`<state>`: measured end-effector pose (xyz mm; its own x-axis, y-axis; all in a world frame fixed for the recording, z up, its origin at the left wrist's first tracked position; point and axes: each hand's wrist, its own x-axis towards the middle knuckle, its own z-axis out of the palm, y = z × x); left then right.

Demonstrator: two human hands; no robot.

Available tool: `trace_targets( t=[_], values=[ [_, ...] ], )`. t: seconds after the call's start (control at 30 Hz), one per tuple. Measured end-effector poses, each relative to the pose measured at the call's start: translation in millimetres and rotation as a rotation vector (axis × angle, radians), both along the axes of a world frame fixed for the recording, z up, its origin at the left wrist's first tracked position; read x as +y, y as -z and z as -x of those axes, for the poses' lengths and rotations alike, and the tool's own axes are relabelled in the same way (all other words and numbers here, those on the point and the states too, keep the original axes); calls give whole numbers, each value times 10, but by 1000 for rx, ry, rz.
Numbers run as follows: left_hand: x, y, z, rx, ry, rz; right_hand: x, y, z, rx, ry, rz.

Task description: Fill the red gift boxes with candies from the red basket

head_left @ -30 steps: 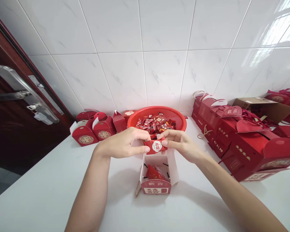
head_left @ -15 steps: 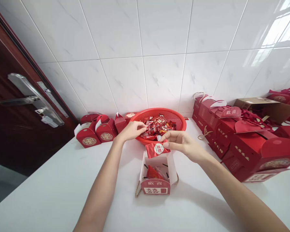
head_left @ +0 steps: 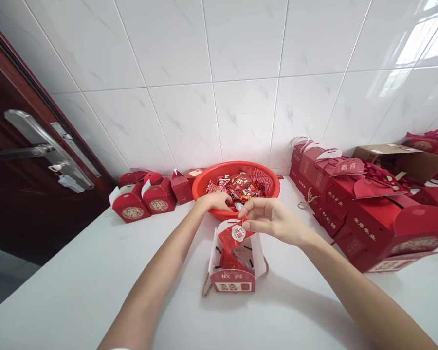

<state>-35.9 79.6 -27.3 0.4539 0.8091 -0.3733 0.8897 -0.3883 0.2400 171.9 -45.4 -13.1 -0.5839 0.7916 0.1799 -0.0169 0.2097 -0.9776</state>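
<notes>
A red wrapped candy packet (head_left: 236,233) with a round white label hangs from the pinched fingers of my right hand (head_left: 272,218), over the back of an open red and white box (head_left: 232,282). Inside that box lie a red packet and something in clear wrap. My left hand (head_left: 219,200) reaches over the rim of a red plastic basket (head_left: 268,170), its fingertips down among the wrapped candies (head_left: 241,182). Those fingertips are partly hidden, so what they touch cannot be made out.
Small red boxes (head_left: 131,206) stand at the back left near a dark door (head_left: 18,194). On the right are rows of larger red boxes (head_left: 379,228) and an open brown carton (head_left: 383,149). A tiled wall (head_left: 244,116) rises behind the white table (head_left: 105,272).
My left hand has moved right and down into the candies. The packet in my right hand has come lower, closer to the open box, and tilted. The view has shifted slightly.
</notes>
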Motion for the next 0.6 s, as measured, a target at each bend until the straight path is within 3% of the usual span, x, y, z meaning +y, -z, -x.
trace_targets(
  t=[0.3,0.5,0.6],
  values=[
    [-43,34,2,-135,-32,-49,-71,-29,11,-137,16,-198],
    [-60,69,10,-161,-40,-75,-164,-37,34,-333,-141,-287],
    [-85,86,20,-187,-35,-103,-254,-75,42,-564,-41,-447]
  ],
)
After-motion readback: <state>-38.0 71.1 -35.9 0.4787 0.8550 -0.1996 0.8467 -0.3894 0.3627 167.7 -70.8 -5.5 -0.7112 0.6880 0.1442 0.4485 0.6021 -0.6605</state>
